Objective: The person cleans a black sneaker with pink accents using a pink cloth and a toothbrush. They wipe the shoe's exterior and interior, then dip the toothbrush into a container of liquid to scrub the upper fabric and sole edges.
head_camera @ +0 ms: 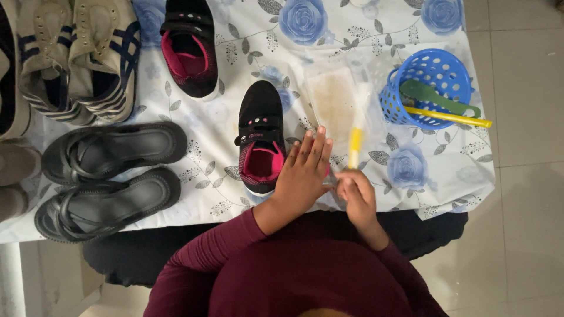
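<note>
Right hand (356, 196) closed around the bottom of a yellow-handled brush (355, 147), which stands upright over the desk (458, 176). Left hand (302, 176) flat, fingers extended, holding nothing, just beside the heel of a black-and-pink sneaker (259, 138). Blue basket (426, 88) sits well to the right.

Left hand (302, 176) flat, palm down, fingers (311, 147) extended together and pointing away from body; right hand (355, 196) just beside it, curled into a loose fist; both forearms in maroon sleeves, converging forward from torso.
</note>
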